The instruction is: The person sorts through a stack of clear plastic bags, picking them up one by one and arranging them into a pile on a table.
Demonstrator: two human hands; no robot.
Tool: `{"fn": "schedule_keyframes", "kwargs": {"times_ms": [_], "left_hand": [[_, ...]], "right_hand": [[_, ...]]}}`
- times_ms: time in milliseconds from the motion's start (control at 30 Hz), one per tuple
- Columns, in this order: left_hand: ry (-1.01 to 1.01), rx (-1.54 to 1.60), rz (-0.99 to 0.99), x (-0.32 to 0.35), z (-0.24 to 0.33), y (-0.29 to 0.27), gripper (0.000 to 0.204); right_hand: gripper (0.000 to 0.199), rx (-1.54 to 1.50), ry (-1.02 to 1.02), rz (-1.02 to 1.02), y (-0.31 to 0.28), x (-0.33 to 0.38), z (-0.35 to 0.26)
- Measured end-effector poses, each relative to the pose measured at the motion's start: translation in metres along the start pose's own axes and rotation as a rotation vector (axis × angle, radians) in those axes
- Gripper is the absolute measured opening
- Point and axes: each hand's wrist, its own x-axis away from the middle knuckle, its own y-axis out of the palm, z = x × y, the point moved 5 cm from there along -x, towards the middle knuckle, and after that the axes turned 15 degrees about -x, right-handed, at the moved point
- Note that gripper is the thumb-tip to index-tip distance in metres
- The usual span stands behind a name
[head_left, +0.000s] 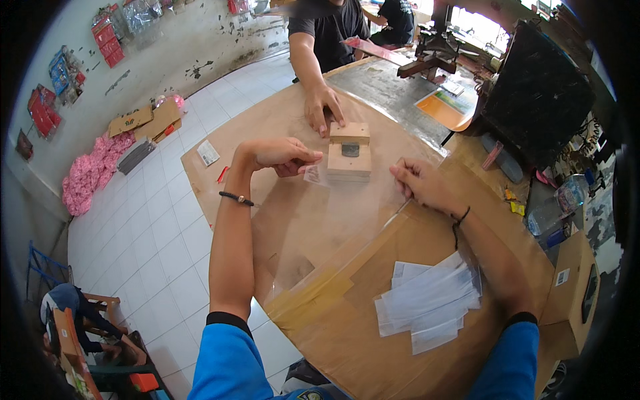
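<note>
My left hand (pixel 287 157) is closed, its thumb and forefinger pinching a small clear plastic bag (pixel 316 175) just left of a wooden block (pixel 349 165). The pale block has a raised back part, and a small dark grey plate (pixel 350 150) lies in its middle. To the right of the block, my right hand (pixel 425 183) is curled with thumb and fingertips together. Whatever those fingers hold, if anything, is too faint to make out. Across the table, a co-worker's hand (pixel 323 105) reaches down to the block's far left corner.
Clear plastic sleeves (pixel 433 300) lie in a loose pile near my right forearm. The table has a brown covering (pixel 287 233) with a clear sheet and yellowish tape. A cardboard box (pixel 567 293) stands at the right, below a plastic bottle (pixel 557 205). A dark panel (pixel 537 93) rises behind.
</note>
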Motion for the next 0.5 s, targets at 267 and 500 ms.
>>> {"fn": "schedule_keyframes", "kwargs": {"times_ms": [267, 500], "left_hand": [[-0.103, -0.028, -0.065, -0.010, -0.017, -0.003, 0.045], [-0.103, 0.051, 0.030, -0.010, -0.021, -0.007, 0.044]], "right_hand": [[0.040, 0.102, 0.215, 0.027, 0.004, -0.029, -0.013], [0.047, 0.019, 0.109, 0.144, 0.008, -0.032, -0.017]]}}
